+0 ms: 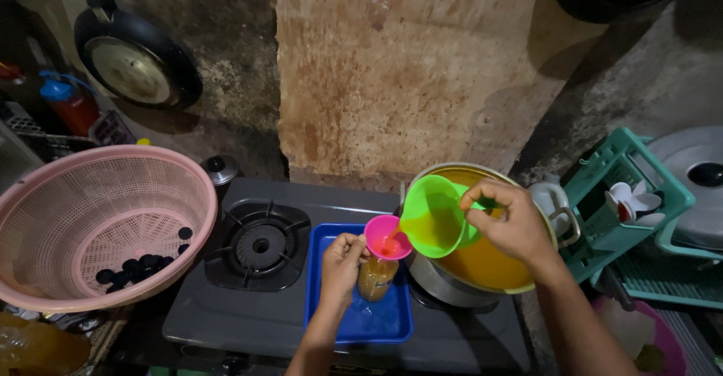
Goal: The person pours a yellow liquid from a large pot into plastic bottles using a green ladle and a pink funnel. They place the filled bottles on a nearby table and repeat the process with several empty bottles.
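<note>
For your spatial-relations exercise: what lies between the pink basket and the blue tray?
In the head view, a gas burner on the grey stove lies between the pink basket and the blue tray.

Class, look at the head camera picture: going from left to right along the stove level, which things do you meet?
Pink basket → gas burner → left hand → pink funnel → green cup → right hand → teal rack

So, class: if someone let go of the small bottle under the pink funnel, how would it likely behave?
The bottle is narrow and carries a wide pink funnel, so it probably tips easily. It looks part full, so fairly light. The left hand steadies it in the blue tray.
</note>
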